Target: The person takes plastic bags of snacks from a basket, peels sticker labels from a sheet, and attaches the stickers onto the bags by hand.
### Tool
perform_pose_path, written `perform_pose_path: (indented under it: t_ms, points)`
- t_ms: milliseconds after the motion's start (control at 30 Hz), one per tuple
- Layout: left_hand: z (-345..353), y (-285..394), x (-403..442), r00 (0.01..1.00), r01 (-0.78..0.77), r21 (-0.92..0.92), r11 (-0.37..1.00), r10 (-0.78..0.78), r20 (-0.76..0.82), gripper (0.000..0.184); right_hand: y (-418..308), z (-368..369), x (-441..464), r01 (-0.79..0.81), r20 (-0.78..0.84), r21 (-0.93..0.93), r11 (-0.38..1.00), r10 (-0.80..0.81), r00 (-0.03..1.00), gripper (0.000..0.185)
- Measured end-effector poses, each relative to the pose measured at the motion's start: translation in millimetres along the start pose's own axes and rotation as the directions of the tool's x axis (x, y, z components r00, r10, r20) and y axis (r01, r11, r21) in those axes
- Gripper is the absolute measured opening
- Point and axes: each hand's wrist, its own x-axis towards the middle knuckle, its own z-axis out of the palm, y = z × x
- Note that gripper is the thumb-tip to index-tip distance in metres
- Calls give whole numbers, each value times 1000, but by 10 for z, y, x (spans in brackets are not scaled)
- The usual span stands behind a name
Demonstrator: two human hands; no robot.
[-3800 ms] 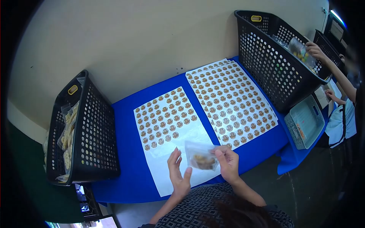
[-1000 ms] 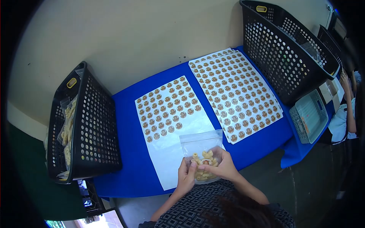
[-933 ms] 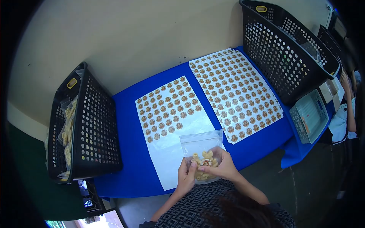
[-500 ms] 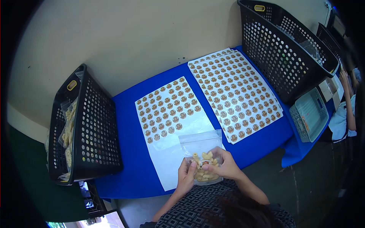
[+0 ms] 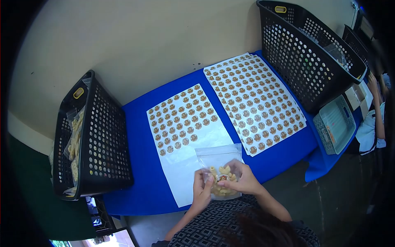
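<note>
Between my two hands is a clear zip pouch (image 5: 218,154) with pale, curved macaroni-like pieces in its lower half. A round brown-and-white sticker (image 5: 222,178) lies on the pouch's front. My left hand (image 5: 202,188) grips the pouch's left side, its thumb on the front. On the right side, my right hand (image 5: 245,179) holds the pouch, with its thumb at the sticker's lower edge. The fingers behind the pouch are partly hidden. Beneath and beyond the pouch lies a sticker sheet (image 5: 181,162), its upper part bearing rows of round stickers and its lower part bare.
A stack of full sticker sheets (image 5: 255,101) lies to the right. Black perforated baskets stand at left (image 5: 105,148) and right (image 5: 296,61), holding bags. A pale plastic basket (image 5: 335,127) is beside the blue table (image 5: 142,181). Another person's arm (image 5: 377,113) shows at far right.
The pouch has shifted slightly down. My right thumb has slid off the sticker's middle to its lower edge, so more of the sticker shows. Both hands keep their hold.
</note>
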Motion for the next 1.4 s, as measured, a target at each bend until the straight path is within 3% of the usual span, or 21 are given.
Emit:
perform_pose_path:
  t_ms: [67,100,167,233,300,367,433,500,567,600,633,733,800,867,933,967,1033,1100,1167,1233,1400]
  points:
    - [-11,-41,29,950,-239,307,921,287,-123,51,-51,66,6,14,-154,-66,998,-24,988,45]
    - [-20,-18,29,949,-240,307,921,289,-124,51,-54,91,15,14,-152,-67,998,-24,988,45]
    - [-33,81,24,917,-375,406,834,397,32,74,-54,151,22,92,-214,-472,877,-215,953,51]
    - [-5,117,9,906,-418,419,806,406,122,82,12,251,4,153,-166,-429,891,-244,956,56]
    - [22,61,2,920,-391,308,867,368,132,85,31,314,-20,337,57,-465,819,-352,934,56]
    - [37,83,45,912,-391,292,873,410,-5,69,-12,299,-13,344,107,-417,841,-331,938,58]
    - [-35,191,37,983,-93,1,996,92,-157,48,-46,212,10,429,270,-536,727,-334,903,60]
    - [-14,244,15,964,-96,-1,995,92,-248,31,-43,179,31,449,225,-552,702,-394,891,52]
    - [-63,216,-14,984,-78,-4,997,76,-158,25,-100,189,57,278,-312,-318,906,-377,872,39]
    - [-62,197,-21,984,-79,-6,997,77,-160,25,-110,181,92,276,-380,-203,940,-335,862,26]
    - [-52,177,-23,995,-89,13,996,89,-53,22,-80,137,114,277,-377,-204,939,-337,863,26]
    - [-34,184,-11,993,-87,52,995,83,79,19,-47,-5,119,59,58,114,992,-66,996,14]
    - [-4,183,3,993,-73,75,994,65,102,17,-8,2,119,60,8,125,990,-62,998,14]
    - [65,160,31,972,-233,100,967,232,20,17,6,13,119,64,-44,134,989,-58,997,16]
    - [81,229,7,992,-102,175,979,87,92,19,0,14,122,-44,-225,483,875,172,959,21]
    - [83,252,-1,987,26,259,966,-65,145,20,15,9,116,-39,-235,479,877,171,957,21]
    - [39,133,10,988,54,221,974,-84,132,26,65,-23,102,41,-215,455,890,65,974,27]
    - [26,91,39,1000,-29,127,991,30,-4,23,57,-79,67,25,-41,112,993,-20,999,37]
    - [1,63,85,997,-62,90,994,65,-30,25,80,-63,37,-66,116,-22,998,68,991,39]
    - [-22,36,129,982,-115,-86,990,101,-157,27,67,-58,29,-80,159,-25,996,83,984,41]
    - [-72,-21,169,979,-189,13,982,189,-71,30,0,-260,9,-139,127,-108,984,153,980,46]
